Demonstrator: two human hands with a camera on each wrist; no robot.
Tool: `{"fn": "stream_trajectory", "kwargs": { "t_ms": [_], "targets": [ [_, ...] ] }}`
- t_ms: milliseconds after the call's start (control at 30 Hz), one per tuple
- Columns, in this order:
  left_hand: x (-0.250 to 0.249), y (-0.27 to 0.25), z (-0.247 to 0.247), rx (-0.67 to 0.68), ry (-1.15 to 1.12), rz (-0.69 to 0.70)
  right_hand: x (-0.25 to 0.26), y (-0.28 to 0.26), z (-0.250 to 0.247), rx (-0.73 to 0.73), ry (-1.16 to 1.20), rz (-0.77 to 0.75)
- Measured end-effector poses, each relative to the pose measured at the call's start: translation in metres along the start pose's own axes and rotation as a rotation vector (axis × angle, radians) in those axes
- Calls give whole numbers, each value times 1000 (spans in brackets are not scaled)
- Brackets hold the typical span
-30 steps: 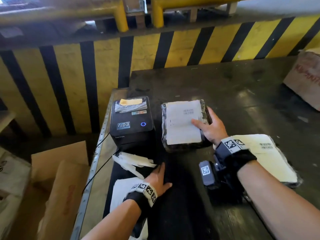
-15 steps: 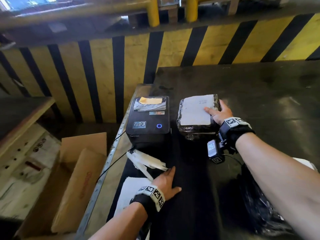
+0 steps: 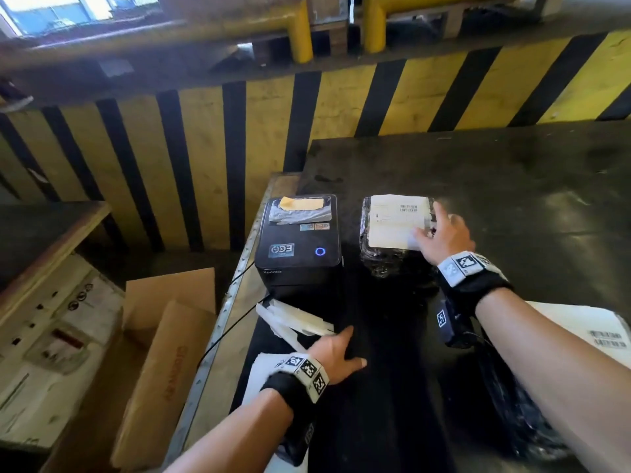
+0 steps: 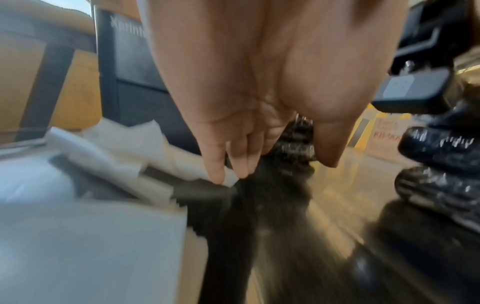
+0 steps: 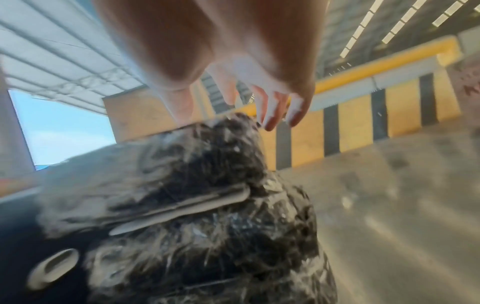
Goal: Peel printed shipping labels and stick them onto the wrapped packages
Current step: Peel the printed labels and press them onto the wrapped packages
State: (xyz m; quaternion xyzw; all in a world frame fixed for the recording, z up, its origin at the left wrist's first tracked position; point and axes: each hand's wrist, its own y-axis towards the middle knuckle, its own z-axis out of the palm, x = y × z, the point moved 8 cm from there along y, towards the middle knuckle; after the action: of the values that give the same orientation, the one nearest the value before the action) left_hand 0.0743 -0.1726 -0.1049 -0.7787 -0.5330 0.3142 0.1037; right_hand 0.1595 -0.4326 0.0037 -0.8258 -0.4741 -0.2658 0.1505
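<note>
A black wrapped package [image 3: 386, 264] lies beside the printer, with a white shipping label [image 3: 392, 221] on its top. My right hand [image 3: 435, 233] rests over the label's right edge with straight, spread fingers; in the right wrist view the fingers [image 5: 270, 115] hover at the package [image 5: 207, 205] top. My left hand [image 3: 336, 356] lies flat on the dark table near the front, fingers [image 4: 218, 164] touching crumpled white backing strips [image 3: 293, 320]. A second labelled package [image 3: 580, 332] lies at the right, partly hidden under my right forearm.
A black label printer [image 3: 298, 247] stands left of the package, cable running off the table's metal edge [image 3: 222, 322]. White sheets [image 3: 263, 370] lie under my left wrist. Cardboard boxes [image 3: 164, 363] sit on the floor at the left. A yellow-black striped barrier [image 3: 409, 97] runs behind.
The head view has swung left and closer. My right hand has slid along the label's right side, fingers now more spread. The left hand stays flat by the backing strips.
</note>
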Motion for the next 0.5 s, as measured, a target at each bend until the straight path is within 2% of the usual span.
{"fn": "stream_trajectory", "kwargs": {
  "t_ms": [100, 200, 267, 333, 500],
  "targets": [
    [4, -10, -33, -73, -55, 46, 33, -34, -17, -178, -61, -168],
    [25, -24, -63, -161, -58, 68, 66, -74, -8, -212, -8, -325],
    [47, -35, -72, -200, -9, 83, 78, -100, 15, -138, 39, -374],
    [68, -51, -73, -208, 52, 129, 82, -130, 47, -2, 56, -363],
    [127, -88, -44, -138, 156, 193, 82, -215, 130, 309, -105, -299]
  ]
}}
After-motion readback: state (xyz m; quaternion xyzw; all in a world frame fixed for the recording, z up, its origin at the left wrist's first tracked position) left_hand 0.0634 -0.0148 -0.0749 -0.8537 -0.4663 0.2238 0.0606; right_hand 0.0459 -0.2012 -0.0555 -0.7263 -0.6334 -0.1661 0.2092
